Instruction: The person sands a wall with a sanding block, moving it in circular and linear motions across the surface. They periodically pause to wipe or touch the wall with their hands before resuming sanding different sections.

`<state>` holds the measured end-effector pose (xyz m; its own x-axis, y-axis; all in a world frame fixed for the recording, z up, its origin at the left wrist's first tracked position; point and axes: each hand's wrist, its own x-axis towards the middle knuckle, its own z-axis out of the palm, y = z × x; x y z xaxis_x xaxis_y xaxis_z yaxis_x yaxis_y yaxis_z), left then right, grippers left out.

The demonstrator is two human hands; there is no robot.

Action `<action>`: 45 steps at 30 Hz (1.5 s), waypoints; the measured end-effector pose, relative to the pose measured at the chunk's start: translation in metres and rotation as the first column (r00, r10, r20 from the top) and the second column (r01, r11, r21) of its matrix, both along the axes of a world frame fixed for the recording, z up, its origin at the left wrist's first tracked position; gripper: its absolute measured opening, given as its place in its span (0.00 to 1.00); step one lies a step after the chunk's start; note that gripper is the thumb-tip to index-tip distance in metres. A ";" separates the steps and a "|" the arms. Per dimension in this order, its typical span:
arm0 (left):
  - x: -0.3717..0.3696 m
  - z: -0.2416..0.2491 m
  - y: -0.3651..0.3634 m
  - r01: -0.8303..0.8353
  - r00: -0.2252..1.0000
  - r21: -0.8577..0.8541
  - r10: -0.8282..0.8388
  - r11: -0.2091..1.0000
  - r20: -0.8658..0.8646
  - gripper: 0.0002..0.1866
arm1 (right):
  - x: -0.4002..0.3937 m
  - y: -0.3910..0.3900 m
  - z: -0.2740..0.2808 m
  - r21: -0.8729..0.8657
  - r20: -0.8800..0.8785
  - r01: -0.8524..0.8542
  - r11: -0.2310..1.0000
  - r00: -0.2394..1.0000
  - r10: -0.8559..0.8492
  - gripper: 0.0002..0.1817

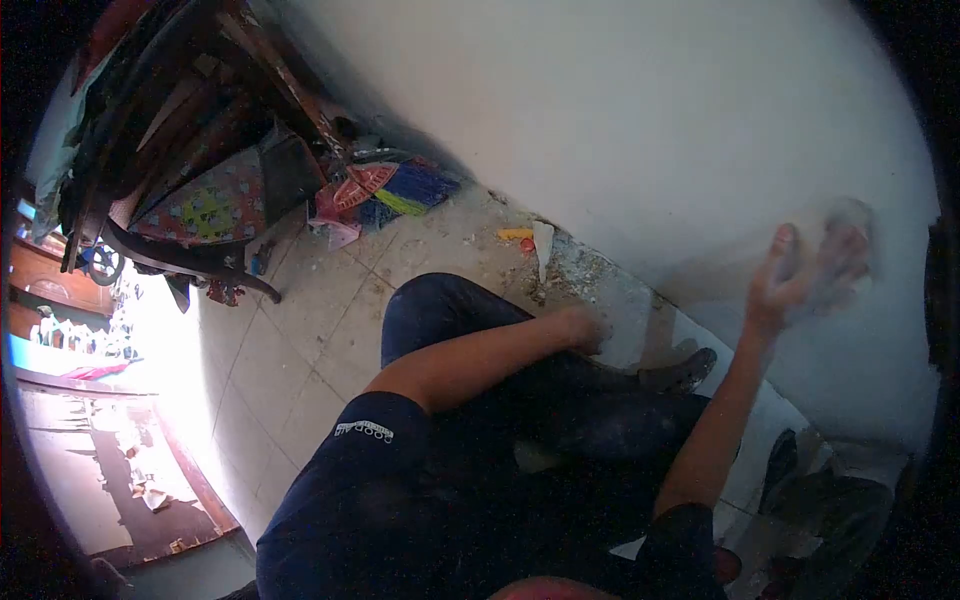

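My right hand (815, 275) is against the white wall (640, 120), its thumb apart from the other fingers. The fingers are smeared by motion, over a small greyish pad-like thing (848, 212) whose kind I cannot make out. Over my bent leg (450, 310), my left hand (580, 328) hangs low near the shin, curled and dim. Its fingers point away and are mostly hidden. Beyond it, a white wedge-shaped piece (543, 248) and a yellow-orange stick (515, 234) lie at the foot of the wall, with a small red cap-like thing (528, 245) beside them.
Crumbs and debris (590, 275) line the wall's base on the tiled floor (300, 360). Dark wooden furniture (180, 130) stands at upper left, beside a pink basket-like piece (363, 186) and blue cloth (420, 185). Dark fabric (830, 510) lies at lower right. A bright doorway opens at left.
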<state>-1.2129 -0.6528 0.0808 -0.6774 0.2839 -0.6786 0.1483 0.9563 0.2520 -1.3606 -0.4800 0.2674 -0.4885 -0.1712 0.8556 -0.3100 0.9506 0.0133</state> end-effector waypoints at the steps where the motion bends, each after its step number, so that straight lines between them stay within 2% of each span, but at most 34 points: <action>1: 0.003 -0.014 0.000 -0.006 1.000 0.003 0.006 1.000 -0.006 0.24 | -0.018 0.007 0.002 -0.303 -0.065 -0.313 0.900 0.949 0.308 0.48; 2: 0.008 -0.027 -0.001 -0.038 0.993 0.067 0.045 0.997 -0.107 0.25 | -0.033 0.009 0.003 -0.538 -0.221 -0.576 0.616 0.801 0.556 0.51; 3: 0.009 -0.042 -0.002 -0.060 0.975 0.134 0.087 0.989 -0.206 0.25 | -0.038 0.002 0.004 -0.530 -0.229 -0.588 0.611 0.793 0.564 0.51; 4: 0.007 -0.051 -0.001 -0.064 0.972 0.137 0.093 0.989 -0.215 0.25 | -0.041 -0.003 0.003 -0.547 -0.209 -0.553 0.629 0.817 0.537 0.52; 6: 0.000 -0.061 0.001 0.104 0.963 0.047 -0.089 0.993 -0.254 0.25 | -0.028 -0.015 0.008 -0.566 -0.201 -0.516 0.643 0.843 0.500 0.53; 8: 0.006 -0.039 0.003 0.050 0.975 0.074 -0.033 0.996 -0.221 0.24 | 0.018 -0.043 0.019 -0.160 -0.052 -0.311 0.937 0.950 0.306 0.52; 10: 0.007 -0.034 0.005 -0.006 0.982 0.082 0.021 0.997 -0.189 0.24 | 0.026 -0.044 -0.009 -0.188 -0.026 -0.341 0.921 0.939 0.342 0.52; 12: -0.005 -0.046 0.009 0.088 0.992 -0.001 -0.087 0.996 -0.089 0.23 | 0.025 -0.051 -0.025 -0.214 -0.011 -0.381 0.899 0.922 0.388 0.52; 13: -0.001 -0.036 -0.003 0.099 0.989 -0.013 -0.100 0.995 -0.106 0.23 | 0.018 -0.044 -0.025 -0.194 0.024 -0.302 0.933 0.950 0.312 0.51; 14: 0.015 -0.021 -0.015 0.018 0.978 0.113 0.006 0.993 -0.207 0.23 | 0.011 -0.031 -0.025 -0.159 0.060 -0.199 0.967 0.976 0.210 0.49; 15: 0.019 -0.012 -0.017 -0.012 0.953 0.262 0.091 0.965 -0.290 0.23 | 0.000 -0.027 -0.027 -0.386 0.012 -0.345 0.856 0.926 0.378 0.48; 16: 0.007 -0.038 -0.005 -0.077 0.987 0.096 0.089 0.992 -0.134 0.22 | -0.021 -0.023 -0.037 -0.564 -0.081 -0.444 0.696 0.869 0.488 0.46; 17: 0.009 -0.067 -0.013 -0.092 0.976 0.158 0.120 0.983 -0.180 0.21 | -0.061 0.000 -0.068 -0.807 -0.046 -0.467 0.360 0.659 0.751 0.38; 18: 0.001 -0.042 -0.004 0.068 0.997 0.034 -0.069 0.997 0.035 0.21 | -0.055 0.003 -0.055 -0.805 -0.112 -0.482 0.347 0.697 0.708 0.39; 19: 0.005 -0.054 -0.004 0.395 0.873 -0.054 -0.393 0.917 -0.288 0.22 | -0.030 -0.006 -0.028 -0.690 -0.140 -0.531 0.492 0.765 0.629 0.39; 20: 0.009 0.013 -0.005 -0.066 0.976 0.366 0.135 0.928 -0.168 0.23 | -0.010 -0.014 0.004 -0.511 -0.165 -0.534 0.674 0.830 0.533 0.39; 21: -0.005 -0.018 0.004 0.317 0.884 -0.084 -0.327 0.944 -0.333 0.26 | 0.003 -0.022 0.018 -0.363 -0.164 -0.512 0.779 0.858 0.487 0.40; 22: -0.002 -0.032 0.000 0.043 0.973 0.191 0.002 0.981 -0.229 0.30 | 0.022 -0.023 0.023 -0.380 0.061 -0.410 0.829 0.883 0.465 0.43; 23: -0.004 -0.145 -0.033 0.130 0.915 0.274 -0.008 0.953 -0.404 0.31 | 0.015 -0.018 0.011 -0.370 -0.005 -0.480 0.795 0.857 0.515 0.47; 24: -0.005 -0.244 -0.062 0.232 0.818 0.317 -0.008 0.920 -0.576 0.32 | 0.008 -0.005 0.008 -0.370 -0.011 -0.422 0.828 0.893 0.450 0.47; 25: -0.006 -0.178 -0.037 0.129 0.900 0.308 0.019 0.942 -0.436 0.31 | 0.003 0.003 0.004 -0.346 0.025 -0.398 0.850 0.901 0.432 0.47; 27: -0.006 0.012 0.031 -0.068 0.982 0.201 0.101 0.977 -0.158 0.30 | -0.007 0.021 0.009 -0.382 0.032 -0.333 0.862 0.927 0.373 0.48; 28: -0.004 0.012 0.031 -0.060 0.985 0.196 0.090 0.979 -0.146 0.30 | -0.010 0.031 0.022 -0.390 0.042 -0.319 0.864 0.931 0.363 0.48; 30: -0.009 0.012 0.032 -0.092 0.990 0.252 0.114 0.963 -0.077 0.27 | -0.010 0.047 0.053 -0.583 -0.037 -0.280 0.763 0.947 0.320 0.51; 31: -0.010 0.013 0.034 -0.083 0.992 0.252 0.104 0.964 -0.073 0.27 | -0.004 0.048 0.062 -0.591 0.020 -0.282 0.756 0.932 0.363 0.52; 32: -0.010 0.020 0.036 -0.077 0.991 0.261 0.101 0.962 -0.082 0.26 | -0.005 0.042 0.054 -0.560 -0.028 -0.328 0.761 0.925 0.378 0.51; 35: -0.011 0.012 0.031 -0.060 0.990 0.303 0.094 0.951 -0.101 0.24 | 0.010 0.016 0.006 -0.466 0.081 -0.435 0.771 0.846 0.526 0.49; 37: -0.003 0.005 0.029 -0.052 0.989 0.327 0.093 0.944 -0.111 0.24 | 0.010 0.012 -0.027 -0.414 0.087 -0.419 0.808 0.865 0.493 0.49; 38: 0.001 0.003 0.026 0.004 0.980 0.314 0.059 0.949 -0.191 0.23 | 0.007 0.007 -0.040 -0.355 0.094 -0.409 0.841 0.879 0.467 0.50; 39: 0.002 0.000 0.022 0.058 0.962 0.305 0.029 0.951 -0.273 0.23 | -0.002 0.011 -0.035 -0.231 -0.057 -0.336 0.913 0.942 0.332 0.48; 40: 0.000 -0.002 0.017 0.051 0.961 0.300 0.035 0.953 -0.276 0.23 | -0.006 0.015 -0.021 -0.235 -0.061 -0.343 0.909 0.939 0.339 0.48; 42: 0.000 -0.006 0.018 0.036 0.965 0.308 0.047 0.951 -0.259 0.23 | 0.002 0.028 0.025 -0.614 -0.039 -0.342 0.711 0.913 0.405 0.47; 44: -0.007 0.000 0.025 -0.011 0.970 0.330 0.091 0.944 -0.225 0.23 | 0.004 0.029 0.039 -0.615 -0.091 -0.356 0.704 0.919 0.385 0.47; 45: -0.010 0.002 0.027 -0.051 0.972 0.350 0.127 0.935 -0.197 0.24 | 0.006 0.026 0.038 -0.543 -0.086 -0.391 0.743 0.906 0.414 0.50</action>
<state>-1.2227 -0.6260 0.0831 -0.8285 0.4034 -0.3883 0.1529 0.8301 0.5362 -1.3551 -0.4542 0.3057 -0.5138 0.1203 0.8495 -0.6548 0.5848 -0.4788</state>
